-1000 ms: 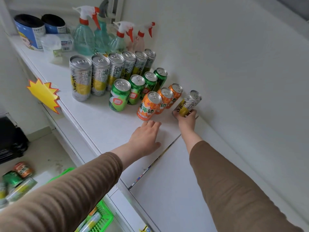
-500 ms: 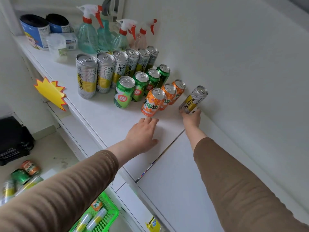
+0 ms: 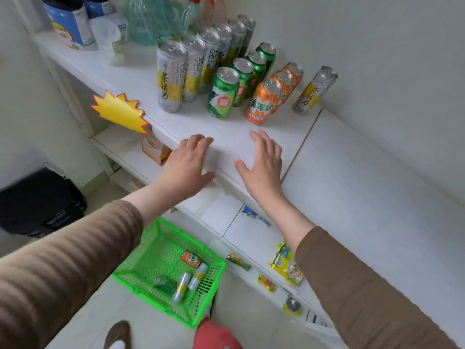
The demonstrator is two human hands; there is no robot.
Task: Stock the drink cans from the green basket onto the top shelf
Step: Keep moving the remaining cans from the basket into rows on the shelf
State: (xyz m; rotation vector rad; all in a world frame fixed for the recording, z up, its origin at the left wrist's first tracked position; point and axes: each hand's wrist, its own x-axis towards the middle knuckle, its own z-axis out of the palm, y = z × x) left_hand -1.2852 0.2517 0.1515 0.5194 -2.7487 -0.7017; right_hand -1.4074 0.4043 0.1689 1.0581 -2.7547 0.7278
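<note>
Head view is showing both hands free of cans: the left hand [image 3: 187,161] is resting flat with relaxed fingers at the front edge of the top shelf [image 3: 364,172], and the right hand [image 3: 263,162] is lying spread, palm down, on the shelf just beside it. Neither is gripping anything. On the shelf the stocked cans are standing in rows: tall silver-and-yellow cans [image 3: 169,76] reading "CHU CHU" with Chinese characters, green cans [image 3: 222,93] carrying a 7-like logo, orange cans [image 3: 263,102] with large Chinese lettering, and one lone silver-yellow can [image 3: 314,90] standing apart at the right, near the wall. Judgement: this is the gap between placements. The green basket [image 3: 151,250] is sitting on the floor below, holding one orange can [image 3: 190,258], two silver-yellow ones [image 3: 191,279] and what looks like a green can, all lying down. Next move is calling for a reach down to the basket, a grip on one can, and setting it upright in its matching row.
</note>
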